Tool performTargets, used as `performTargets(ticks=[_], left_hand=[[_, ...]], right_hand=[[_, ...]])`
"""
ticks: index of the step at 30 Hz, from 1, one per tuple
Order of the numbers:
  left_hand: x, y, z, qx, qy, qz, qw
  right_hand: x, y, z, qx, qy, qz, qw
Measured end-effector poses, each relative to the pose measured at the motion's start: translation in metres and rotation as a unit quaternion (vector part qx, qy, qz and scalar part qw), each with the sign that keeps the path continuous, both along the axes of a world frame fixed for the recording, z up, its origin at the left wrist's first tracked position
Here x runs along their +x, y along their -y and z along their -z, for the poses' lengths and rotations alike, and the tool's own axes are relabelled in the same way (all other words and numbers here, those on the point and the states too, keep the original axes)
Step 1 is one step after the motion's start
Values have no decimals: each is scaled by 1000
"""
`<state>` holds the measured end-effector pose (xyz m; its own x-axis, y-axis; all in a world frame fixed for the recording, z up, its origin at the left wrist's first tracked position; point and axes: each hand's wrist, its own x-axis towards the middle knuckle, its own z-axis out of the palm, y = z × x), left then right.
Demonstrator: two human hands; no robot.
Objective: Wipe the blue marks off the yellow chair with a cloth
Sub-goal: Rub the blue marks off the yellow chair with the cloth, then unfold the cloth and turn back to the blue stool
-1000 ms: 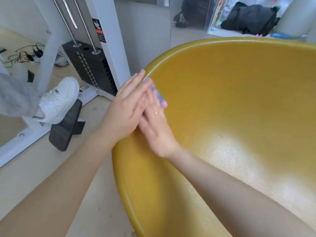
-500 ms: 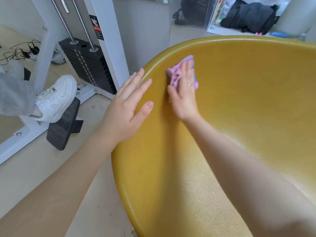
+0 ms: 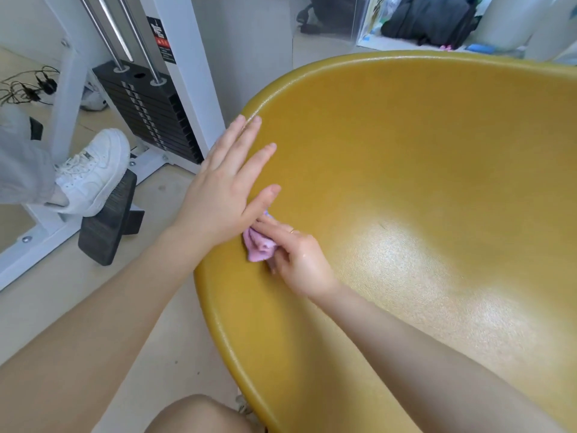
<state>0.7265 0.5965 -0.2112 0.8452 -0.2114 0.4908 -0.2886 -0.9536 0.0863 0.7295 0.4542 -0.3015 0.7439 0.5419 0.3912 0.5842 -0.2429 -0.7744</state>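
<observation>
Yellow chair (image 3: 406, 182): one pink cloth (image 3: 259, 246) pinched by right hand (image 3: 298, 260); left hand (image 3: 224, 198) flat, splayed on rim.

Weight stack (image 3: 146, 114); white sneaker (image 3: 90, 173); black bag (image 3: 427, 20)

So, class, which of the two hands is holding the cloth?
The right hand pinches the pink cloth; the left hand lies flat and open on the chair.

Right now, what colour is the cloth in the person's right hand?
Pink, the cloth bunched under the right hand; head view.
</observation>
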Motion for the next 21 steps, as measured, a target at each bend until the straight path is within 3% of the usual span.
performTargets(ticks=[2, 5, 8, 10, 13, 15, 19, 21], left_hand=[[-3, 11, 2, -18, 37, 5, 999], [-4, 33, 1, -90, 31, 8, 995], [2, 60, 5, -176, -51, 41, 982], [7, 83, 18, -229, -144, 53, 961], [16, 120, 44, -316, -312, 64, 894], [22, 140, 59, -362, -382, 75, 847], [32, 160, 80, -373, -428, 92, 818], [35, 164, 75, -380, -465, 82, 796]], right_hand=[[0, 20, -10, 51, -164, 33, 985], [5, 52, -16, 177, -378, 61, 907], [4, 87, -15, 298, -507, 90, 804], [-1, 111, -12, 325, -543, 102, 768], [-6, 144, -7, 353, -568, 101, 737], [-5, 159, -6, 349, -566, 93, 741], [0, 172, -3, 314, -557, 108, 761], [2, 172, -9, 282, -560, 162, 762]])
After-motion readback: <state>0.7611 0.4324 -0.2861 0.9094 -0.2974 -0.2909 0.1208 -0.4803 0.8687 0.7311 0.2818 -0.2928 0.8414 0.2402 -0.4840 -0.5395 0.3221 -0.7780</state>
